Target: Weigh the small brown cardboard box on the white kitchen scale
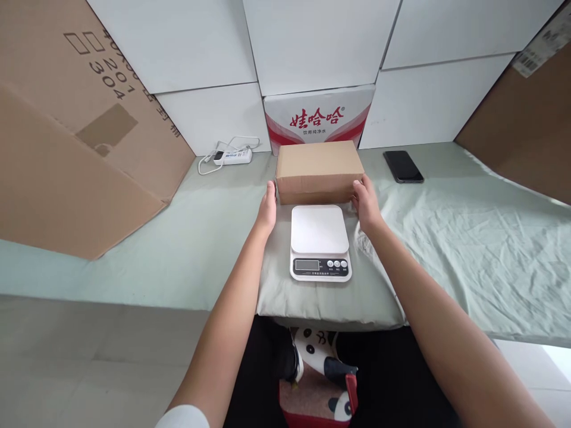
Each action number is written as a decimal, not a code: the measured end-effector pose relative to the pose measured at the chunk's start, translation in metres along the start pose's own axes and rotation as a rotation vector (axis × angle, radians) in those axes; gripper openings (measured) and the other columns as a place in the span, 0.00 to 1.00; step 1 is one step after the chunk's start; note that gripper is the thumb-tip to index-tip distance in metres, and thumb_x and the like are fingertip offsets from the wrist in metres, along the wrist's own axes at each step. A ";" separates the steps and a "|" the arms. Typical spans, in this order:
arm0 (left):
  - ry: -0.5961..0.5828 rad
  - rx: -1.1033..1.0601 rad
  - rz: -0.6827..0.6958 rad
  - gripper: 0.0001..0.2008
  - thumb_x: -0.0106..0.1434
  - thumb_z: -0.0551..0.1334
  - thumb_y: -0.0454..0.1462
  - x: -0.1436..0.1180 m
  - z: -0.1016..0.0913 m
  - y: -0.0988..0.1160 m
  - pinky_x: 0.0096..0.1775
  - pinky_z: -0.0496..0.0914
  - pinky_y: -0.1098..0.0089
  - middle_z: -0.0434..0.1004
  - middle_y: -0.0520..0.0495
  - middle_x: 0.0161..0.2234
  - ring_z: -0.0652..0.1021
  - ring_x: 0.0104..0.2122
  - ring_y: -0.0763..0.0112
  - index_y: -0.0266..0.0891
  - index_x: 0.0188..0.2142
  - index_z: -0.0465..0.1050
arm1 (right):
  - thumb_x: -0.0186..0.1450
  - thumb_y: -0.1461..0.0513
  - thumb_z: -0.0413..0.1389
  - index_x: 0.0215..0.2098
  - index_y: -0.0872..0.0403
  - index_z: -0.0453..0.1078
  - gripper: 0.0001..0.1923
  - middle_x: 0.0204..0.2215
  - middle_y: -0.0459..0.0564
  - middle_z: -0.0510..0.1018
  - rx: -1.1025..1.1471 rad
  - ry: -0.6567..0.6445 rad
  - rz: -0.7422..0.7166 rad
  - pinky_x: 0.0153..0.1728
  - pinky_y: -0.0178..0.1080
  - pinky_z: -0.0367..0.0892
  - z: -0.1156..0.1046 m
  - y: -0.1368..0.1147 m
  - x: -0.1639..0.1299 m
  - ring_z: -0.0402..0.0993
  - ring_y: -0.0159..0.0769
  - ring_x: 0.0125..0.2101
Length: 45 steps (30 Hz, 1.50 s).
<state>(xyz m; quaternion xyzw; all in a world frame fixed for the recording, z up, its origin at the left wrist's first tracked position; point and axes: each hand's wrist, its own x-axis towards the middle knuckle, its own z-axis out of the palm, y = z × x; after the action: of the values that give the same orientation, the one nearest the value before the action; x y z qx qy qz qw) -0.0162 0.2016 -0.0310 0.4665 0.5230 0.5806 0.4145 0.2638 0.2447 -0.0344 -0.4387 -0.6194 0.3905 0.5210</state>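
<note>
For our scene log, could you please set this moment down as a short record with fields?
left hand: by the left end of the cardboard box, contact unclear
right hand: at the box's front right corner
scale: white, on the green cloth, nearer the person than the box
phone: dark screen, right of the box
behind box: white-and-red carton

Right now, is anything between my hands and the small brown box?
Nothing visible. Your left hand is at the brown box's left end, your right hand at its right end. The white scale sits in front of the box, between your arms, blocking neither hand.
</note>
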 end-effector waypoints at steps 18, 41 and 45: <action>-0.078 -0.049 0.279 0.44 0.70 0.51 0.72 -0.060 0.008 0.057 0.77 0.61 0.50 0.69 0.40 0.76 0.64 0.79 0.48 0.47 0.68 0.75 | 0.71 0.37 0.54 0.79 0.35 0.50 0.43 0.81 0.50 0.57 -0.060 0.102 -0.163 0.79 0.64 0.58 -0.004 -0.088 -0.057 0.57 0.54 0.79; 0.100 -0.012 0.161 0.38 0.75 0.48 0.67 -0.162 0.001 0.026 0.69 0.71 0.49 0.74 0.35 0.72 0.74 0.73 0.49 0.48 0.68 0.72 | 0.71 0.37 0.60 0.78 0.35 0.47 0.45 0.71 0.57 0.70 -0.100 0.021 -0.025 0.66 0.66 0.75 -0.017 -0.097 -0.144 0.73 0.56 0.67; 0.119 0.001 0.155 0.38 0.76 0.48 0.67 -0.162 0.001 0.027 0.70 0.71 0.49 0.74 0.35 0.72 0.73 0.73 0.49 0.47 0.67 0.72 | 0.70 0.37 0.60 0.78 0.36 0.47 0.46 0.71 0.57 0.69 -0.104 0.022 -0.012 0.63 0.65 0.77 -0.016 -0.096 -0.144 0.75 0.56 0.65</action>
<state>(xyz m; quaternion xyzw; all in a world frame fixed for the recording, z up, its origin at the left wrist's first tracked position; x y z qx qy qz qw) 0.0205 0.0413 -0.0215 0.4706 0.5091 0.6373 0.3364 0.2772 0.0782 0.0152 -0.4657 -0.6357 0.3497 0.5066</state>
